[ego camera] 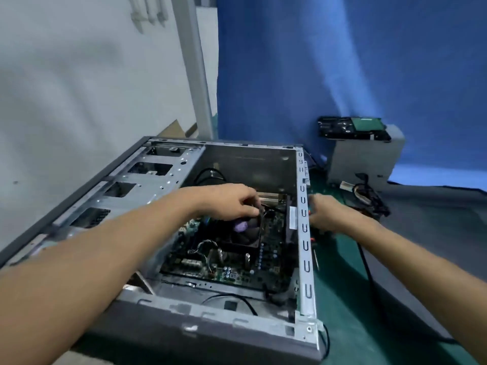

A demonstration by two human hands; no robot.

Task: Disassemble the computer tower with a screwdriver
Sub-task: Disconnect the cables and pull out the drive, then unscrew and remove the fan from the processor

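Head view: open computer tower (237, 159) on green mat (342, 299). Left hand (229, 204) curled onto CPU fan (247, 233), grip unclear. Right hand (332, 214) outside wall, fingers hidden. Purple fan label (241, 226) illegible.

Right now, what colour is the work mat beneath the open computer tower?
Dark green mat, clearest in the head view, right of the grey metal tower.

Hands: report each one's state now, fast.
Left hand: fingers curled over the black square cooler fan; grip cannot be told.
Right hand: fingertips hidden behind the grey metal case wall; cannot be told.
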